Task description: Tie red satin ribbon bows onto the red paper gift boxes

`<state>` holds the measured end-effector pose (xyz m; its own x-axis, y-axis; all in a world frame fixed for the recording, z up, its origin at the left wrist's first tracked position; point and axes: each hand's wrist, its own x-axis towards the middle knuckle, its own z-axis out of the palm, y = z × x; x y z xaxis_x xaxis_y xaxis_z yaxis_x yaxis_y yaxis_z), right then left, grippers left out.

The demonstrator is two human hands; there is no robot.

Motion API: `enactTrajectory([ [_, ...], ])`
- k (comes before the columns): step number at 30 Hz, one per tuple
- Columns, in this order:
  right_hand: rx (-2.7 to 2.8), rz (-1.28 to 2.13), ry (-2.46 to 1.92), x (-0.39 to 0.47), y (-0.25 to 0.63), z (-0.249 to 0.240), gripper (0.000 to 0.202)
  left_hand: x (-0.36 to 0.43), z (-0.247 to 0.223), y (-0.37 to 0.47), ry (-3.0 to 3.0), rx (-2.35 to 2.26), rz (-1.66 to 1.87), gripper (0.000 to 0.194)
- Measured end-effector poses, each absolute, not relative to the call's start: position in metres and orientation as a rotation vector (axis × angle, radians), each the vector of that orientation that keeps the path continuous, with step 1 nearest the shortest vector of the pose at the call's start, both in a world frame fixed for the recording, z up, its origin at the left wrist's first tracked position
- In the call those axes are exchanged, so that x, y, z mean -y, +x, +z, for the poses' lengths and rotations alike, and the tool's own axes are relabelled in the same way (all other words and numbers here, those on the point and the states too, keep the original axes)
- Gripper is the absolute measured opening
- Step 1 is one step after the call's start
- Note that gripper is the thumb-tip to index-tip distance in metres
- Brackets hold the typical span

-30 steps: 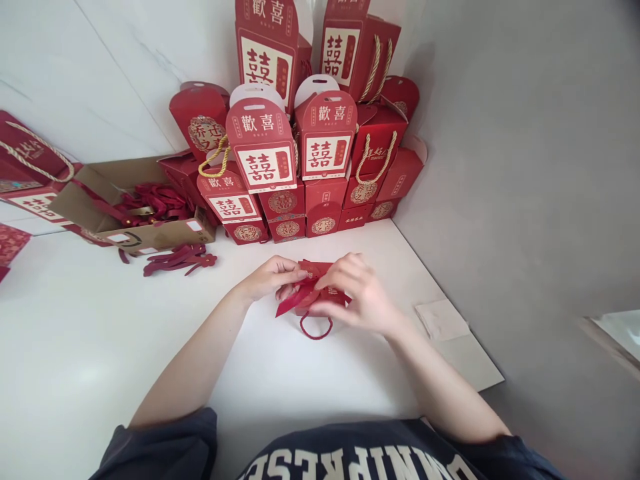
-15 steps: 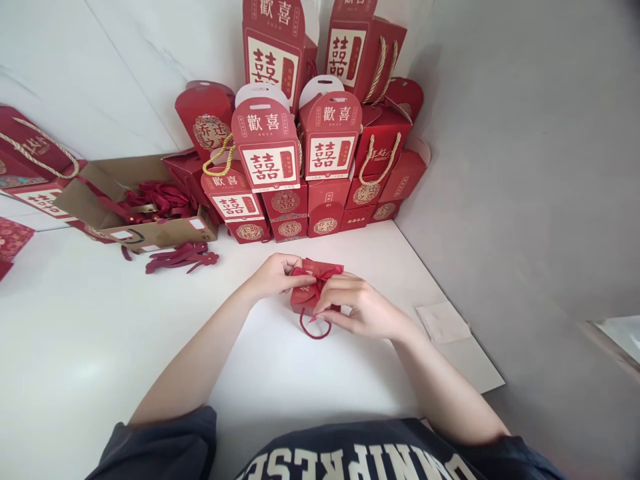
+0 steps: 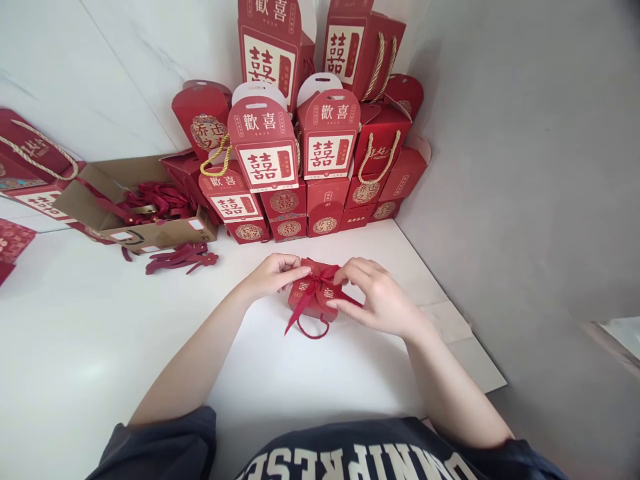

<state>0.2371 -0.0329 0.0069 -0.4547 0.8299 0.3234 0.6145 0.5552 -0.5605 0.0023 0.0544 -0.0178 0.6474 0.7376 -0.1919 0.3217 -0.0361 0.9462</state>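
The grip of the left hand looks narrow at the glossy red ribbon bow, hold unclear; the right hand has thumb and fingers apart. Uneven tugging could loosen it or skew the small red cardboard box beneath, on the white counter.

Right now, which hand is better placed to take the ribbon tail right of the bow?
Right, I'd judge: the right hand is beside that ribbon tail, grip open; the left hand is at the red box's opposite side.
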Motion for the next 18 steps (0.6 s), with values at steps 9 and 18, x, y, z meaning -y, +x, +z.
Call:
enactTrajectory([
  [9,2.016,0.433,-1.456,0.031,0.217,-0.012,0.019,-0.052,-0.019,0.006,1.714,-0.95,0.506,0.047],
  [18,1.549,1.493,-1.394,0.02,0.242,-0.009,0.045,-0.051,-0.032,0.01,1.799,-0.993,0.666,0.051],
])
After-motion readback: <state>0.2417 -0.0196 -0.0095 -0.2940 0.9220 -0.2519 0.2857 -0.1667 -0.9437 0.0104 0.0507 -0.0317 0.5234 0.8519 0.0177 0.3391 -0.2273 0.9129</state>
